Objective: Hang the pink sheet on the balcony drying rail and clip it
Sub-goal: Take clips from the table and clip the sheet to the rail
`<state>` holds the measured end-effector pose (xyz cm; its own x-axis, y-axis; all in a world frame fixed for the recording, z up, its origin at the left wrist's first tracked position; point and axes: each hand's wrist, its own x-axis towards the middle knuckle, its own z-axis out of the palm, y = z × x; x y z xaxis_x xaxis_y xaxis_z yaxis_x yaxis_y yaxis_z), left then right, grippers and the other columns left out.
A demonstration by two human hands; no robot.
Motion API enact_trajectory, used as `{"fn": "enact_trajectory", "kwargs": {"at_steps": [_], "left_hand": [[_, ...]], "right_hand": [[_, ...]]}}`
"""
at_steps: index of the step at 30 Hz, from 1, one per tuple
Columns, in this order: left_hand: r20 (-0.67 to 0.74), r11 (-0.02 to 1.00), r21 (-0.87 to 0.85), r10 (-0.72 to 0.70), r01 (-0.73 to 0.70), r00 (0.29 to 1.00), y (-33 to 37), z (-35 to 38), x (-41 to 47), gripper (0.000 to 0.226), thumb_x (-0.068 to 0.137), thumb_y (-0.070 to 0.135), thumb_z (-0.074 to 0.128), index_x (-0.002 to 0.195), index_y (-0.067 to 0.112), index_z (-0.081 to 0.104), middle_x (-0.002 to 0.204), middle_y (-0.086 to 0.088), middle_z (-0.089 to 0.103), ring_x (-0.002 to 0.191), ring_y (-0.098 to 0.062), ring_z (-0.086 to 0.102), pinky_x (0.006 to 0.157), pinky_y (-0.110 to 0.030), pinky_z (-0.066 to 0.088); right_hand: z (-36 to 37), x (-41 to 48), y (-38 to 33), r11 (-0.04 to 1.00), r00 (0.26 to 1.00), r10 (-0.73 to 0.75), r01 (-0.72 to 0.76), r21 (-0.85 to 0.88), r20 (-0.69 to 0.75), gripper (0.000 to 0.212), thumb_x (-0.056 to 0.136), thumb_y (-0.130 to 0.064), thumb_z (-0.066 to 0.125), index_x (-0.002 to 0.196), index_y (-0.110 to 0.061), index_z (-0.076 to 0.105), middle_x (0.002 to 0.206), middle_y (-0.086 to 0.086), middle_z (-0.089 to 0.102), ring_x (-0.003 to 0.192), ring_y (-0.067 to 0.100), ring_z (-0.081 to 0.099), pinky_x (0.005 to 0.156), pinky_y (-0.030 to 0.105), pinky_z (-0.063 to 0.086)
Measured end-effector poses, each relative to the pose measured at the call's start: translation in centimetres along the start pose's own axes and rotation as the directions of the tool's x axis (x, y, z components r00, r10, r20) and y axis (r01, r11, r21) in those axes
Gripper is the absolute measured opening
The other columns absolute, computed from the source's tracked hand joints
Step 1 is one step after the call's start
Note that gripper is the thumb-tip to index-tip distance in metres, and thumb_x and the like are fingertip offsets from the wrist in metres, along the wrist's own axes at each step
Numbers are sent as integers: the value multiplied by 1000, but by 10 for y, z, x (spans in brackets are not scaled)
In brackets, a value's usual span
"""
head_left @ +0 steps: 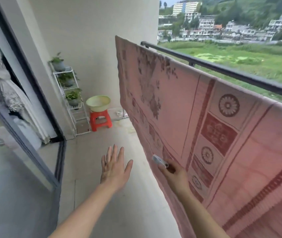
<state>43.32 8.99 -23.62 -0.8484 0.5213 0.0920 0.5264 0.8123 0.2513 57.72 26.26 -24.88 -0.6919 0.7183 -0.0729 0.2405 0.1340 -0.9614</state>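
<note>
Head cam: the pink sheet (205, 117) is draped over a rail, its top edge running from upper centre down to the right, cloth hanging to the balcony floor side. The dark balcony rail (231, 73) runs just behind it w/ fields and buildings beyond. Can't tell if the sheet sits on that rail or on another one hidden under the fold.

Left hand (114, 167) is out flat, fingers spread, palm down, touching nothing, hovering over the floor (102, 212) well left of the sheet. Right hand (176, 176) is curled round a pale clip (160, 160), pinched btwn thumb and fingers, right up against the sheet's lower hanging edge; can't tell if the clip bites the cloth.

Far corner: red stool (100, 121) w/ a pale basin (98, 103) on top, next to a white plant rack (71, 93) w/ potted greens. Glass door (25, 134) on the left
</note>
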Motion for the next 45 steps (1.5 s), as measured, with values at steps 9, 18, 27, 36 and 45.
{"fn": "enact_trajectory", "kwargs": {"at_steps": [9, 18, 27, 36, 45], "left_hand": [[-34, 996, 34, -78, 79, 996, -71, 16, 218, 98, 74, 69, -12, 157, 21, 5, 164, -5, -14, 150, -23, -16, 121, -49, -1], [-156, 991, 62, -111, 122, 981, -138, -37, 460, 77, 92, 67, 6, 157, 25, 2, 164, -3, -14, 150, -21, -16, 121, -52, 1], [-200, 990, -16, -140, 139, 970, -249, -36, 673, 74, 96, 64, 16, 157, 24, 2, 164, -2, -14, 150, -21, -13, 120, -54, 4], [-154, 997, -73, -40, 29, 987, -323, -53, 908, 73, 97, 62, 21, 157, 24, 2, 164, -1, -15, 150, -20, -13, 122, -49, 0], [24, 997, -63, -40, 41, 999, -345, 14, 1106, 76, 97, 64, 20, 156, 26, -6, 162, -3, -19, 150, -23, -14, 121, -49, -1]], "right_hand": [[132, 223, -31, 989, 1000, 3, -4, 147, 6, 27, 82, -49, 75, 99, -28, 74, 86, -11, 73, 77, 2, 66, 65, 10, 48], [262, 463, -130, 982, 993, -32, 10, 190, 110, 60, 64, -66, 76, 107, -24, 74, 83, -12, 70, 75, 4, 61, 66, 21, 44], [416, 644, -205, 980, 976, -141, 114, 163, 168, 46, 73, -38, 87, 112, -18, 73, 93, -9, 76, 87, -2, 70, 77, 15, 53], [501, 817, -267, 971, 996, -78, 83, 223, -31, 19, 78, -24, 85, 87, -31, 69, 79, -13, 73, 73, -7, 67, 71, 12, 52], [554, 1018, -256, 974, 992, -33, 60, 217, -126, 17, 82, -46, 76, 95, -38, 70, 93, -12, 73, 92, 11, 70, 86, 33, 57]]}}
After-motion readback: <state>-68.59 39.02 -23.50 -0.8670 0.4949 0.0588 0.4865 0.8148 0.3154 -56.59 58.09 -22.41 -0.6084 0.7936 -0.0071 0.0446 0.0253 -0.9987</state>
